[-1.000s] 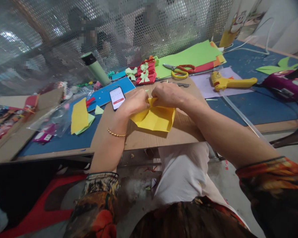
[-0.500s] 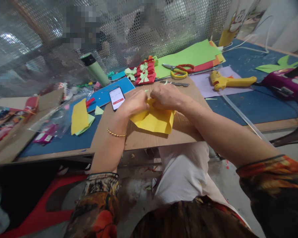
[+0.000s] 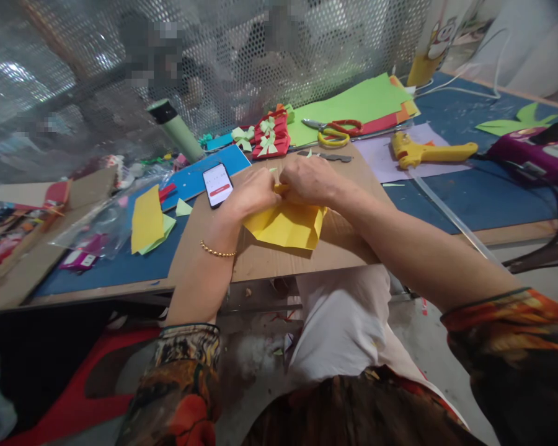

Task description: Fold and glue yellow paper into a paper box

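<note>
A creased sheet of yellow paper (image 3: 288, 228) lies over a brown cardboard board (image 3: 265, 263) in front of me. My left hand (image 3: 256, 192) is closed on the paper's far left part. Close beside it, my right hand (image 3: 309, 179) grips the far edge with bent fingers. The fingertips of both hands are partly hidden behind the knuckles and the paper. Fold lines cross the near part of the sheet, and its lower edge hangs free of the hands. Just beyond my right hand lies a grey blade-like tool (image 3: 337, 157).
Left of the board are a phone (image 3: 217, 184), yellow paper pieces (image 3: 147, 220) and a green bottle (image 3: 179, 133). Behind lie red pieces with green bows (image 3: 272, 139), scissors (image 3: 333, 137) and green paper (image 3: 353, 102). A yellow glue gun (image 3: 432, 153) rests at the right.
Both hands stay close together on the yellow paper, their fingers shifting only slightly at its far edge. The whole view has moved a little; nothing was let go.
</note>
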The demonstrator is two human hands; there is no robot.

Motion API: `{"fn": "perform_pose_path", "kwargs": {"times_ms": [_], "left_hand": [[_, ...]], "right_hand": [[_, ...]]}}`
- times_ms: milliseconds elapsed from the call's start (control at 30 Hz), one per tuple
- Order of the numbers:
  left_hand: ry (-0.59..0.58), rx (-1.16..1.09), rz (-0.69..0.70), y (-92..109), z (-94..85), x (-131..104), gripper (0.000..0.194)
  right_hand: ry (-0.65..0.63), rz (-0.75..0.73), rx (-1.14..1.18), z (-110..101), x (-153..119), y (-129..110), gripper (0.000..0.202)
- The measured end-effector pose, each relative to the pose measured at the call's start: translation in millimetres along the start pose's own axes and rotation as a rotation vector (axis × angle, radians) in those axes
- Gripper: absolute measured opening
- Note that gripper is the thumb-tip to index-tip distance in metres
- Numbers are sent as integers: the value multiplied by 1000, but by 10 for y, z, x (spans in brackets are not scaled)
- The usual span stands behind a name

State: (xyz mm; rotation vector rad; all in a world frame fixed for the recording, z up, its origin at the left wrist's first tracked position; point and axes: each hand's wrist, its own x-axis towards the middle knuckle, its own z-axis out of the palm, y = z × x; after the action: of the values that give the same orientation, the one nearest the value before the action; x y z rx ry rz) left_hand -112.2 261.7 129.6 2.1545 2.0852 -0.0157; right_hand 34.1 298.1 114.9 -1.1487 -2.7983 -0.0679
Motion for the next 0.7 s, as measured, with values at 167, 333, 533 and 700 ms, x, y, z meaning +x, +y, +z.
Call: {"fn": "perform_pose_path", "kwargs": {"times_ms": [167, 333, 533, 700], "left_hand": [[-3, 67, -135, 75, -45, -44, 10], [-27, -24, -126, 89, -125, -112, 37], [-5, -84, -115, 89, -130, -121, 45], [44, -53, -94, -43, -75, -72, 42]], "right_hand": [[42, 0, 1, 51, 29, -7, 42], [77, 3, -7, 106, 51, 10, 37], [208, 32, 16, 283, 154, 30, 29], [254, 66, 58, 365, 211, 27, 23]]}}
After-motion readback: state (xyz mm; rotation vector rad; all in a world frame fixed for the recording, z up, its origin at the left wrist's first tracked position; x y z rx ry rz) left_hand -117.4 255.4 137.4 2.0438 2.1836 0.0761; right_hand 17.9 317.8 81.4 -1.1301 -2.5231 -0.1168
